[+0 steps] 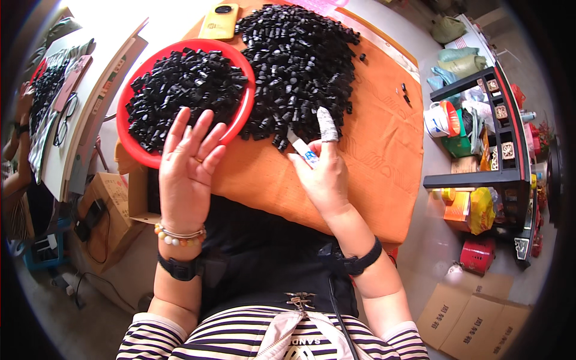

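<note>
- Right hand [324,180]: thumb and fingers pinch a white tool [307,152], its tip at the near edge of the pile [294,66].
- Left hand [189,162]: fingers spread, seemingly holding nothing, over the near rim of the basin [240,58].
- Black parts [186,90]: filling the basin, left, and piled on the desk [384,150] to its right.
- Step, apparently: working the parts with the tool; the next move calls for a light fingertip pick.

A round red plastic basin [249,99] sat at the left edge of the orange cloth-covered counter [387,162], with small black cylindrical pieces [186,90] in it. To its right, a heap of small black pieces [297,66] stretched from near the far edge toward the middle. A yellow rectangular phone [218,25] lay behind the basin; a few loose black pieces [407,98] lay near the right edge.
</note>
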`<control>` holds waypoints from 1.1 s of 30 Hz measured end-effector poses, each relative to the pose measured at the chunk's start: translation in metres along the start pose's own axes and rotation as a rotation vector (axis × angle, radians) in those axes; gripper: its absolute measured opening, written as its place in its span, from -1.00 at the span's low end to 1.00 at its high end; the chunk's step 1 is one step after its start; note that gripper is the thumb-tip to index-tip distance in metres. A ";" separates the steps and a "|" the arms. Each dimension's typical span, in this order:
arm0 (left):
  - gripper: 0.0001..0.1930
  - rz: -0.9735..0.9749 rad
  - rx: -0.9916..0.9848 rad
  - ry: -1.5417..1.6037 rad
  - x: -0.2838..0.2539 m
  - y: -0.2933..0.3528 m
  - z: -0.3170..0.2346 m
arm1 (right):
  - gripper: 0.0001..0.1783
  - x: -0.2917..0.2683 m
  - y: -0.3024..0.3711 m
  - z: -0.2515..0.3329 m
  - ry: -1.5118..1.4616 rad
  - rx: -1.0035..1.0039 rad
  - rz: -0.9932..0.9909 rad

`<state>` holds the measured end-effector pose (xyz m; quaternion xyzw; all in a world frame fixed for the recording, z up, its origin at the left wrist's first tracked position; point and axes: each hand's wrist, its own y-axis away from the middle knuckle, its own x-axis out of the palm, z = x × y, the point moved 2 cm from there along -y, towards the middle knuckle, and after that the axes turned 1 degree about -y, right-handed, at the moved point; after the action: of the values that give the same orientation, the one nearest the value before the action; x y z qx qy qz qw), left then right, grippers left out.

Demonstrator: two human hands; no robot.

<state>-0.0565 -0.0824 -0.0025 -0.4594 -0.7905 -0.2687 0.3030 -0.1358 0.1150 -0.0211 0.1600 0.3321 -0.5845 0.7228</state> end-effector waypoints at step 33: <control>-0.81 0.301 -0.598 0.046 0.038 0.037 0.064 | -0.29 -0.043 0.039 0.034 -0.756 0.105 0.318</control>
<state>-0.0533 -0.0001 -0.0120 -0.6335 -0.5928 -0.4512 0.2088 -0.0925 0.1357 0.0263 0.0199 -0.0158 -0.4993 0.8661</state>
